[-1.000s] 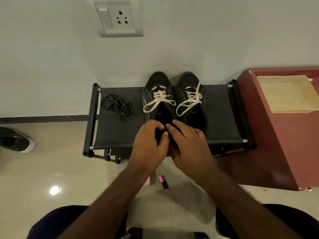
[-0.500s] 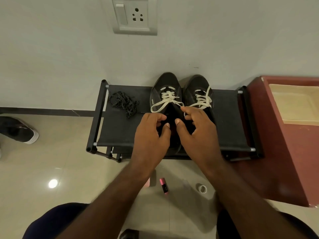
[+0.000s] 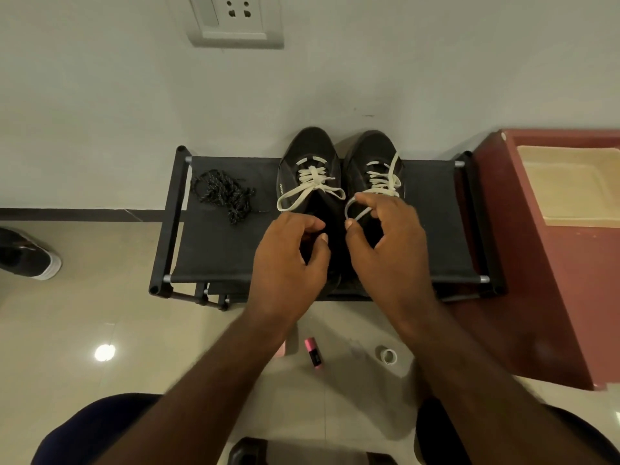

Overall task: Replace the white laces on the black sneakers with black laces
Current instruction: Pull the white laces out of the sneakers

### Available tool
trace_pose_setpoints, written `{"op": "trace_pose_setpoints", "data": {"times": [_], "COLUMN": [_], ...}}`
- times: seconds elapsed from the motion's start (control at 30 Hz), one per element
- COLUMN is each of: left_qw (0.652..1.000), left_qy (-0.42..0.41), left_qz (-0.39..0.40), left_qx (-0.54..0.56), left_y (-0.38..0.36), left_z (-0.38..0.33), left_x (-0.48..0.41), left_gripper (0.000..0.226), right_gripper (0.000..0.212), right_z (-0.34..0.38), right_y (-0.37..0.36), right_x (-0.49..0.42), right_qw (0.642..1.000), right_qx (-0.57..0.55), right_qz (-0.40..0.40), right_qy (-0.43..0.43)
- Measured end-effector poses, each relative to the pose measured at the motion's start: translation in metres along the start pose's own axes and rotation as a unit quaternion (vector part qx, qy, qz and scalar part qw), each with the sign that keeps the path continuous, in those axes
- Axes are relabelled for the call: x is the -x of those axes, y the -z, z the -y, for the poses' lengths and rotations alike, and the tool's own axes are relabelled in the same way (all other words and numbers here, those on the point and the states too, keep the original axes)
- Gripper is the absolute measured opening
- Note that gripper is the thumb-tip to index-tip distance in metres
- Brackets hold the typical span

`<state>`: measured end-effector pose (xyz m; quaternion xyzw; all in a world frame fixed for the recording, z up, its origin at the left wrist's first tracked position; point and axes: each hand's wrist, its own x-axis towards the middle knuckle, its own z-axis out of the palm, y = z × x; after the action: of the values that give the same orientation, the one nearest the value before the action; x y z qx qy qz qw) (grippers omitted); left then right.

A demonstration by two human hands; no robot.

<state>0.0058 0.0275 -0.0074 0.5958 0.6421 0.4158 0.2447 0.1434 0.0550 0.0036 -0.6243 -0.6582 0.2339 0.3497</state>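
Observation:
Two black sneakers stand side by side on a black fabric rack (image 3: 214, 250), toes to the wall. The left sneaker (image 3: 310, 147) has its white lace (image 3: 310, 189) tied in a bow. My right hand (image 3: 392, 253) is over the right sneaker (image 3: 370, 147) and pinches a loop of its white lace (image 3: 384, 182) between thumb and fingers. My left hand (image 3: 288, 266) hovers over the left sneaker's opening, fingers loosely curled, with nothing visible between them. A pile of black laces (image 3: 221, 194) lies on the rack's left side.
A red cabinet (image 3: 550, 297) holding a beige tray (image 3: 570, 186) stands against the rack's right end. On the floor lie a pink tube (image 3: 313, 352), a small tape roll (image 3: 388, 355) and, far left, another shoe (image 3: 30, 256). A wall socket (image 3: 235, 18) is above.
Both hands moved from the sneakers' heels towards the laces. My right hand reached the right sneaker's white lace and took hold of a loop. The camera view shifted slightly.

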Motion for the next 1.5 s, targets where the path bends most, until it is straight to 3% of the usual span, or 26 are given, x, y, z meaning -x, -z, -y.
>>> {"op": "trace_pose_setpoints", "data": {"times": [0.17,0.3,0.43,0.77,0.87,0.93,1.07,1.17,1.37,1.5], "left_qw": [0.992,0.965,0.939,0.922,0.954,0.978,0.989,0.979,0.965,0.964], "left_qy": [-0.038,-0.010,0.016,0.038,0.022,-0.019,-0.034,-0.045,-0.055,-0.048], "left_qz": [0.091,0.148,0.157,0.160,0.109,0.068,0.112,0.141,0.163,0.146], "left_qx": [-0.084,-0.217,-0.306,-0.350,-0.280,-0.194,-0.095,-0.137,-0.199,-0.216], "left_y": [-0.011,-0.016,-0.015,-0.001,-0.007,-0.012,-0.024,-0.031,-0.040,-0.047], "left_z": [-0.007,-0.012,-0.016,-0.019,-0.021,-0.022,-0.031,-0.034,-0.041,-0.040], "left_x": [0.006,0.010,0.008,0.007,0.006,0.006,0.010,0.010,0.000,-0.008], "left_gripper": [0.034,0.066,0.056,0.046,0.053,0.047,0.037,0.038,0.042,0.036], "right_gripper": [0.054,0.073,0.052,0.047,0.048,0.051,0.035,0.036,0.032,0.018], "right_z": [-0.010,-0.029,-0.035,-0.016,-0.012,-0.013,-0.022,-0.029,-0.034,-0.035], "right_y": [0.021,0.034,0.039,0.050,0.053,0.053,0.054,0.057,0.039,0.031], "right_x": [0.000,-0.003,-0.006,0.006,0.023,0.033,0.033,0.019,-0.001,-0.005], "right_qw": [0.993,0.975,0.939,0.928,0.930,0.929,0.939,0.959,0.954,0.945], "right_qx": [0.075,0.061,-0.024,-0.098,-0.094,-0.076,-0.035,0.013,-0.129,-0.204], "right_qz": [-0.044,0.072,0.166,0.164,0.178,0.203,0.213,0.163,0.138,0.092], "right_qy": [-0.076,-0.201,-0.302,-0.321,-0.308,-0.299,-0.268,-0.231,-0.233,-0.237]}}
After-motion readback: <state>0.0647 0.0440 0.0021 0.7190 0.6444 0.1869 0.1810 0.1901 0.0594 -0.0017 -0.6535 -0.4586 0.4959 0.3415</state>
